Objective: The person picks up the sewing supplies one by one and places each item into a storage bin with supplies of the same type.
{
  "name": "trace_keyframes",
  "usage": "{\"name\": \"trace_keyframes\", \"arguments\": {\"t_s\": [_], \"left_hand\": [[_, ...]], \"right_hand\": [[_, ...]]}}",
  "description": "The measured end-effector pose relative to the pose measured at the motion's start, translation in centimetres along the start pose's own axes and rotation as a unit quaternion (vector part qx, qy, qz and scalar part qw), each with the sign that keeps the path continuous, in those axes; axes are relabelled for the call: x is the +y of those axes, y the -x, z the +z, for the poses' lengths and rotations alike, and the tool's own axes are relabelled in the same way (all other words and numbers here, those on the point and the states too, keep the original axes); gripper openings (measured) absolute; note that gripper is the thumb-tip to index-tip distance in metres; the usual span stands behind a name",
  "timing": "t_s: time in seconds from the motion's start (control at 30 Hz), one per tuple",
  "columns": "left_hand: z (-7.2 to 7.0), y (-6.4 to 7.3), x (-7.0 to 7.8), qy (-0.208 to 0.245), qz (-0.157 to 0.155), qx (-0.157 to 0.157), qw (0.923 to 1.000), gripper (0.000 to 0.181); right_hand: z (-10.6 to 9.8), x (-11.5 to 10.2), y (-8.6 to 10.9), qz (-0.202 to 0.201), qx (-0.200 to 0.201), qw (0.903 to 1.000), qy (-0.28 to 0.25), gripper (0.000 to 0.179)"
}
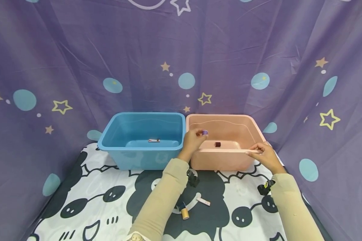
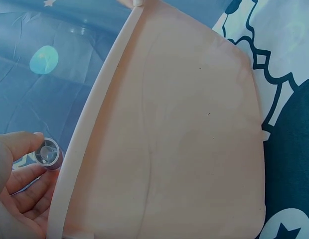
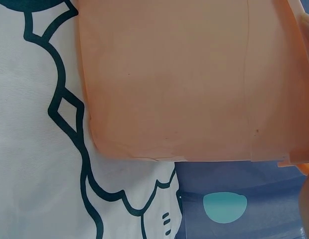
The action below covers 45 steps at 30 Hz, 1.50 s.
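Over the left part of the peach plastic bin [image 1: 223, 161], my left hand [image 1: 192, 143] pinches a small purple spool of thread [image 1: 204, 133] between thumb and fingers. The left wrist view shows the end of this spool [image 2: 48, 153] above the bin's rim. My right hand [image 1: 267, 157] grips the bin's front rim near its right corner, thumb outside; the right wrist view catches only part of that hand at its edge. A dark brown spool of thread [image 1: 218, 144] lies on the bin's floor.
A blue bin [image 1: 140, 159] stands close on the left, with a small pale stick-like item [image 1: 154, 140] inside. Nearer me on the patterned cloth [image 1: 102, 214] lie a yellow spool of thread [image 1: 185, 214] and a small pinkish-white bar [image 1: 203, 201]. A purple curtain [image 1: 151, 87] hangs behind.
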<state>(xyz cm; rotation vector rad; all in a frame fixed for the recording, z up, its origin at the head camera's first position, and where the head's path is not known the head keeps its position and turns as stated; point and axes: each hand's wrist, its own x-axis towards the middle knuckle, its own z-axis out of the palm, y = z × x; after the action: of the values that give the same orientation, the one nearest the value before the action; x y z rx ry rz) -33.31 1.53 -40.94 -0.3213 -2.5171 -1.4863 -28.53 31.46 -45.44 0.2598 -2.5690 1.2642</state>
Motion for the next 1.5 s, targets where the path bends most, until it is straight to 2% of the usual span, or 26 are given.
{"name": "trace_keyframes", "arguments": {"t_s": [0.33,0.7,1.27,1.5], "left_hand": [[-0.4,-0.1,-0.1,-0.013,0.006,-0.002,0.9999,0.028],[-0.4,-0.2,0.1,-0.007,0.004,-0.008,0.9999,0.035],[-0.5,0.5,0.1,-0.006,0.008,-0.019,0.9998,0.038],[-0.9,0.8,0.1,-0.008,0.004,-0.018,0.9998,0.038]], "right_hand": [[0.0,-3.3,0.9,-0.016,0.006,0.9998,0.004,0.016],[-0.2,-4.2,1.1,-0.007,0.003,0.9999,0.007,0.018],[-0.2,-3.7,0.9,-0.014,0.004,0.9998,0.015,0.017],[0.1,-0.2,-0.1,-0.005,0.008,0.9997,0.021,0.019]]}}
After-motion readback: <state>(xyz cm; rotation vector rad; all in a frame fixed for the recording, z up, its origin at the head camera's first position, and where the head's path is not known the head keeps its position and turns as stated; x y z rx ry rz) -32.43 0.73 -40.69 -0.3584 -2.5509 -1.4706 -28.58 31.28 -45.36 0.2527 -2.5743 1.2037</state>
